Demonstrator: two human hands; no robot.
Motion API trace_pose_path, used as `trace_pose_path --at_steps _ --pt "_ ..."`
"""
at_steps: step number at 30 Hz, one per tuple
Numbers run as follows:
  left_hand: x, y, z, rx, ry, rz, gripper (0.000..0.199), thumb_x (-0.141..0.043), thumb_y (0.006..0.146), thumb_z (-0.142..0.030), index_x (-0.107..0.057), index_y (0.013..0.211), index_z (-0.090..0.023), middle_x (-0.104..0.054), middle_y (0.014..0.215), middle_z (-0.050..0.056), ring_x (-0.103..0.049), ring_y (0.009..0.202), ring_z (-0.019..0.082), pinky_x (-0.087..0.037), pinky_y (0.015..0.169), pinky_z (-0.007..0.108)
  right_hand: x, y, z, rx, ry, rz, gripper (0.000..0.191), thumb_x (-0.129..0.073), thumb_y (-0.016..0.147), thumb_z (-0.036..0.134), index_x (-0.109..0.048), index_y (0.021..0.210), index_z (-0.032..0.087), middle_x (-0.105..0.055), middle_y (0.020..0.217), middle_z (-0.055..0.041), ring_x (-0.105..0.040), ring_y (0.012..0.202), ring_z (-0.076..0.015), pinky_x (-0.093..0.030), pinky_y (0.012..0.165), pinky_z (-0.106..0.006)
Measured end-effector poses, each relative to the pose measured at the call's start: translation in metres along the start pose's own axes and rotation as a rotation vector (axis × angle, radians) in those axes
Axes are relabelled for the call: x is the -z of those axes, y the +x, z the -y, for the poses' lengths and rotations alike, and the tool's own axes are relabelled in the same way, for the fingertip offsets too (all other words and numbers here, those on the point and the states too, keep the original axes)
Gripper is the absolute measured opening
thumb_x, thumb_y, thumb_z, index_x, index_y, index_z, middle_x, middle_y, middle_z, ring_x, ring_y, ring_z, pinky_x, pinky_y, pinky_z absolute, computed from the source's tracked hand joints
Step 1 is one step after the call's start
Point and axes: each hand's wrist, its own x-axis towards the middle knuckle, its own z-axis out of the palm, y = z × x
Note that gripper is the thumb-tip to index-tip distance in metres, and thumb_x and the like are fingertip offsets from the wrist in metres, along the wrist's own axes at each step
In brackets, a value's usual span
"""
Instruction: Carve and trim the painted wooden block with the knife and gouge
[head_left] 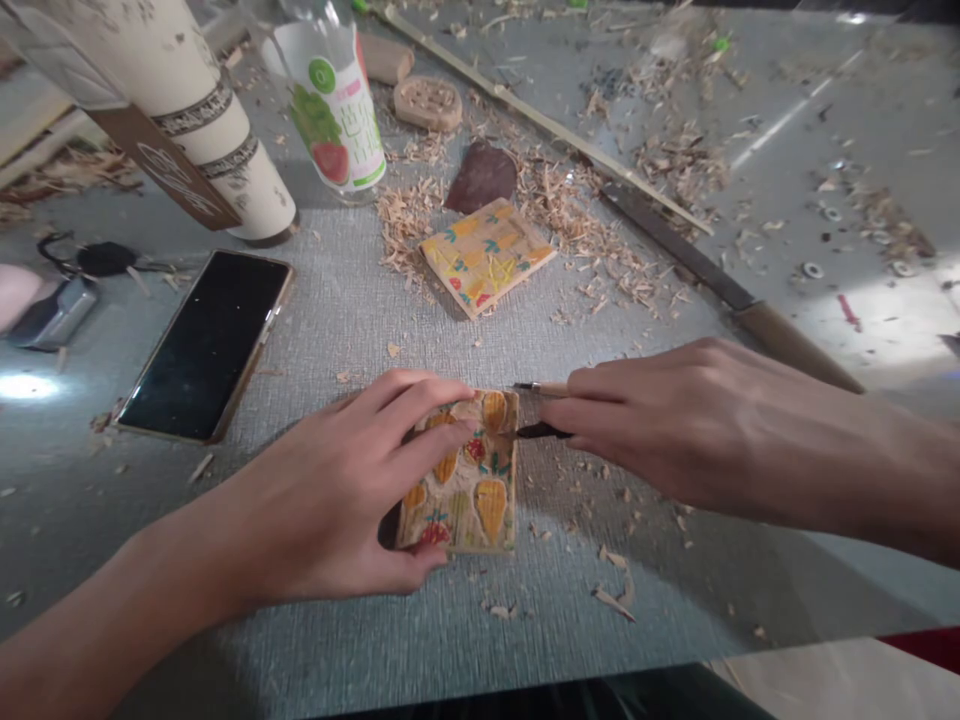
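A small wooden block (491, 510) with carved, painted yellow and red fruit lies flat on the grey table. My left hand (352, 480) grips it from the left, fingers over its far edge and thumb at its near edge. Just right of the block, my right hand (660, 420) is closed around a slim carving tool (551, 388) with a metal tip and pale handle. A dark pointed blade (541, 431) also sticks out from under those fingers, its tip at the block's right edge. The palm hides the rest of both tools.
Ahead lies a second painted wooden block (487, 255) among wood shavings, beside a dark brown scrap (482, 177). A phone (210, 345), a paper cup (217, 130) and a plastic bottle (330, 110) stand or lie left. At right is a long wooden-handled tool (787, 340).
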Motion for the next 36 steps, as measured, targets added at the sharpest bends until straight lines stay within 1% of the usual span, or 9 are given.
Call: trace_pose_path --at_steps 2,5,8,12,15,21,28,32,36 --pt "0.0 0.0 0.0 -0.001 -0.001 0.003 0.061 -0.077 0.097 -0.027 -0.059 0.154 -0.015 -0.061 0.167 0.023 -0.058 0.156 0.043 -0.062 0.123 0.063 0.003 0.003 -0.003 0.043 -0.003 0.03 0.03 -0.044 0.119 0.008 -0.07 0.129 0.019 -0.07 0.096 -0.0011 -0.059 0.072 -0.0152 -0.031 0.061 -0.036" --pt "0.0 0.0 0.001 -0.007 -0.019 -0.01 0.062 -0.079 0.096 -0.026 -0.059 0.154 -0.014 -0.062 0.167 0.023 -0.058 0.156 0.042 -0.062 0.125 0.061 0.008 0.009 -0.007 0.086 -0.02 0.021 0.028 -0.046 0.117 0.004 -0.069 0.119 0.02 -0.061 0.088 0.0021 -0.05 0.067 -0.0145 -0.03 0.06 -0.037" --pt "0.0 0.0 0.001 -0.012 -0.029 -0.014 0.064 -0.079 0.094 -0.025 -0.059 0.154 -0.014 -0.063 0.165 0.024 -0.06 0.154 0.043 -0.062 0.125 0.063 0.01 0.013 -0.011 0.11 -0.041 0.005 0.029 -0.047 0.117 0.003 -0.07 0.118 0.019 -0.056 0.085 0.0037 -0.042 0.064 -0.014 -0.028 0.059 -0.037" --pt "0.0 0.0 0.001 -0.01 -0.026 -0.008 0.065 -0.079 0.094 -0.025 -0.058 0.154 -0.015 -0.062 0.166 0.025 -0.058 0.156 0.044 -0.063 0.124 0.065 0.011 0.015 -0.012 0.123 -0.042 0.001 0.03 -0.046 0.118 0.004 -0.072 0.12 0.019 -0.056 0.085 0.0038 -0.042 0.065 -0.0135 -0.027 0.06 -0.037" --pt "-0.001 -0.001 0.002 -0.008 -0.032 -0.003 0.063 -0.079 0.095 -0.026 -0.058 0.154 -0.016 -0.061 0.167 0.024 -0.058 0.157 0.043 -0.061 0.127 0.063 0.011 0.015 -0.011 0.127 -0.038 0.01 0.031 -0.045 0.118 0.003 -0.072 0.119 0.018 -0.055 0.086 0.0036 -0.04 0.065 -0.0138 -0.028 0.06 -0.037" --pt "-0.002 -0.001 0.003 -0.023 -0.027 -0.02 0.062 -0.079 0.095 -0.027 -0.059 0.152 -0.013 -0.062 0.165 0.024 -0.057 0.156 0.043 -0.062 0.125 0.062 0.013 0.017 -0.013 0.139 -0.038 0.022 0.03 -0.046 0.116 0.001 -0.07 0.112 0.018 -0.053 0.086 0.0037 -0.038 0.065 -0.0136 -0.026 0.061 -0.037" --pt "-0.002 -0.001 0.003 -0.025 -0.029 -0.026 0.06 -0.079 0.094 -0.026 -0.061 0.15 -0.014 -0.063 0.164 0.024 -0.059 0.154 0.044 -0.064 0.122 0.062 0.014 0.018 -0.017 0.158 -0.003 0.05 0.03 -0.045 0.118 0.002 -0.071 0.117 0.018 -0.058 0.088 0.0032 -0.041 0.066 -0.0129 -0.026 0.061 -0.036" --pt "-0.002 0.0 0.002 -0.028 -0.019 -0.025 0.06 -0.078 0.095 -0.026 -0.061 0.15 -0.013 -0.064 0.164 0.024 -0.059 0.154 0.044 -0.064 0.122 0.063 0.015 0.02 -0.018 0.152 -0.019 0.03 0.031 -0.045 0.118 0.002 -0.071 0.114 0.018 -0.053 0.084 0.0042 -0.039 0.065 -0.0129 -0.025 0.06 -0.036" --pt "-0.002 0.0 0.003 -0.036 -0.014 -0.025 0.06 -0.078 0.095 -0.028 -0.061 0.15 -0.012 -0.063 0.164 0.024 -0.059 0.154 0.044 -0.064 0.123 0.062 0.015 0.021 -0.017 0.158 -0.011 0.031 0.032 -0.043 0.119 0.003 -0.071 0.114 0.018 -0.051 0.084 0.0044 -0.04 0.065 -0.0128 -0.025 0.059 -0.036"
